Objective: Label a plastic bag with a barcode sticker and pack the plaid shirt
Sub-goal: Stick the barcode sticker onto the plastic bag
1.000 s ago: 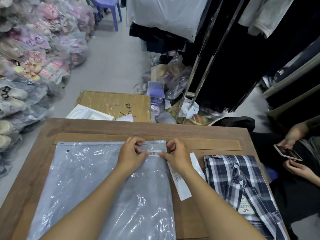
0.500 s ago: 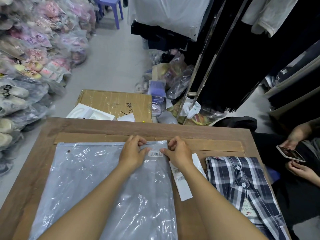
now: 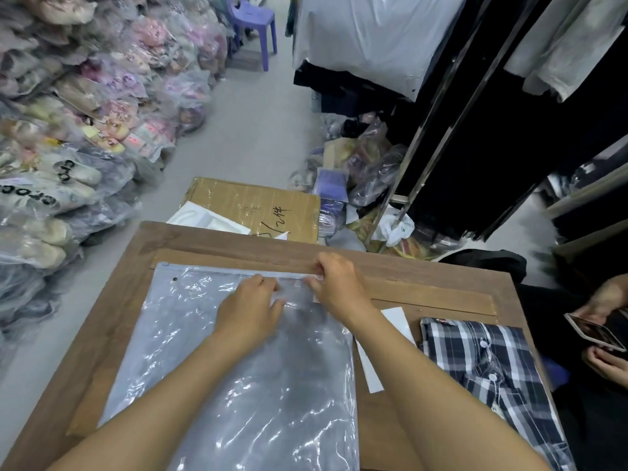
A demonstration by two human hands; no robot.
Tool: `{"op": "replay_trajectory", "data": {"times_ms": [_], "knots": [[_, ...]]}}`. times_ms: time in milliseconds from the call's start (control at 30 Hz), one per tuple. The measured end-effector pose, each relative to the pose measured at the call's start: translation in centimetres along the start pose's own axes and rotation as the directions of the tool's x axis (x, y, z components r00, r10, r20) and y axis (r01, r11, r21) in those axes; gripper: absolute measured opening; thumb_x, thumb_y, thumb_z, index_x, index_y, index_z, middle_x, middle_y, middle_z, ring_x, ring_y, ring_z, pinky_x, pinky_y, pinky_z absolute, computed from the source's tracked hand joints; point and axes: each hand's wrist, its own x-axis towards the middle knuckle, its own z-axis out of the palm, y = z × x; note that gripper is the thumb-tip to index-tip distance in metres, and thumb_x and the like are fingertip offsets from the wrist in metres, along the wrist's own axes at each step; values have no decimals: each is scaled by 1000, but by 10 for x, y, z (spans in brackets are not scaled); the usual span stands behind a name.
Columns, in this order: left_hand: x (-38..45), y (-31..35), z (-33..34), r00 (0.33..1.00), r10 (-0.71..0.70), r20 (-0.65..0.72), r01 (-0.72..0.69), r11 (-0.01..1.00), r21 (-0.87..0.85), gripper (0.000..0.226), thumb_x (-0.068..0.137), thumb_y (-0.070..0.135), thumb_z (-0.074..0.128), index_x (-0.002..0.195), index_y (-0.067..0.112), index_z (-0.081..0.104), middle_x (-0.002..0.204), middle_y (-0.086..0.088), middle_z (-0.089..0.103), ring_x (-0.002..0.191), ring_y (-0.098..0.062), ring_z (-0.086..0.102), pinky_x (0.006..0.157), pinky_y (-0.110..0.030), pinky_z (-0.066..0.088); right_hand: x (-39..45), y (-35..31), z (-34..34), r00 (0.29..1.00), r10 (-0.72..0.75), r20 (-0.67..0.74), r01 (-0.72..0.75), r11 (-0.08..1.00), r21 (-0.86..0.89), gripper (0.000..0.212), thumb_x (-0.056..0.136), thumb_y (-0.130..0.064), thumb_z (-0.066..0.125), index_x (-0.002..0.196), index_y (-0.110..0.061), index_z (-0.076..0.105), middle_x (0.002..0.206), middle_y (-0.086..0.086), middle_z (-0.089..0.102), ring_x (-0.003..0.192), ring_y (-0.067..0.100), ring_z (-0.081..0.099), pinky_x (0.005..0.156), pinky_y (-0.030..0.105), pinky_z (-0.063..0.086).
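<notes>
A clear plastic zip bag (image 3: pixel 238 385) lies flat on the wooden table (image 3: pixel 204 243). My left hand (image 3: pixel 251 311) rests palm down on the bag near its top edge. My right hand (image 3: pixel 339 283) pinches the bag's top right corner at the zip strip. The barcode sticker is hidden between and under my hands; the frame is blurred there. The folded plaid shirt (image 3: pixel 486 368), navy and white with buttons showing, lies on the table to the right of the bag, untouched.
White sticker backing strips (image 3: pixel 370 365) lie between bag and shirt. Another person's hands hold a phone (image 3: pixel 594 331) at the right edge. A cardboard box (image 3: pixel 251 205) sits beyond the table. Bagged shoes pile up on the left; clothes racks stand on the right.
My hands have left the sticker spot. The right hand moved up to the bag's top right corner, and the left hand now lies flatter on the bag. The view tilted upward.
</notes>
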Motion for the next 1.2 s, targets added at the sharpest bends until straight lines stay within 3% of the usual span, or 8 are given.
{"op": "replay_trajectory", "data": {"times_ms": [133, 300, 400, 633, 767, 967, 1067, 1200], "knots": [[-8, 11, -2, 987, -129, 93, 90, 934, 346, 57, 90, 56, 43, 126, 14, 54, 128, -9, 54, 123, -30, 46, 94, -41, 42, 21, -13, 17, 969, -160, 188, 191, 968, -162, 50, 85, -46, 69, 129, -26, 57, 130, 4, 52, 122, 28, 41, 101, 42, 40], [-14, 32, 22, 945, -263, 195, 194, 930, 312, 87, 77, 75, 41, 134, 10, 43, 140, -16, 42, 130, -32, 39, 98, -44, 43, 20, 6, 33, 904, -353, 242, 412, 871, -266, 55, 87, -47, 66, 136, -24, 59, 151, 6, 45, 141, 30, 33, 111, 47, 35], [-19, 28, 39, 916, -299, 266, 227, 935, 271, 107, 69, 83, 41, 145, 9, 26, 157, -23, 19, 143, -38, 22, 106, -51, 39, 14, 19, 45, 880, -396, 262, 466, 824, -320, 55, 88, -47, 62, 135, -17, 58, 151, 13, 47, 143, 34, 35, 113, 50, 38], [19, 13, 27, 935, -128, 332, 19, 950, 313, 138, 49, 82, 65, 153, 15, 5, 163, -16, -6, 151, -36, -4, 120, -50, 15, 12, 33, 18, 950, -220, 221, 302, 828, -472, 70, 91, -61, 48, 141, -12, 46, 149, 9, 40, 135, 33, 32, 106, 47, 39], [48, 18, 10, 915, 6, 404, -191, 888, 419, 134, 45, 63, 83, 151, 30, 8, 157, -13, 9, 143, -35, 13, 115, -45, 23, -6, 43, 2, 974, -123, 191, 210, 808, -551, 70, 86, -70, 44, 127, -14, 53, 131, 10, 49, 121, 31, 39, 95, 42, 38], [62, 39, 9, 826, 161, 540, -437, 788, 434, 136, 48, 24, 94, 152, 29, 7, 161, -8, 3, 148, -29, 12, 109, -43, 41, -54, 49, -2, 988, -40, 151, 120, 813, -570, 83, 77, -80, 33, 117, -13, 62, 120, 10, 56, 117, 32, 49, 97, 44, 40], [56, 43, 9, 806, 202, 557, -468, 793, 391, 130, 49, 12, 90, 151, 29, 11, 161, -6, 1, 149, -25, 8, 102, -43, 47, -65, 49, -3, 989, 9, 144, 70, 843, -533, 76, 80, -76, 47, 119, -14, 61, 122, 9, 55, 118, 31, 49, 96, 44, 40], [60, 40, 15, 778, 150, 610, -406, 861, 306, 127, 59, 15, 87, 154, 29, 4, 163, -3, -16, 151, -21, -12, 117, -40, 31, -65, 52, -8, 983, 99, 156, -32, 922, -386, 64, 82, -71, 54, 117, -17, 61, 121, 7, 55, 117, 29, 51, 96, 41, 41]]}}
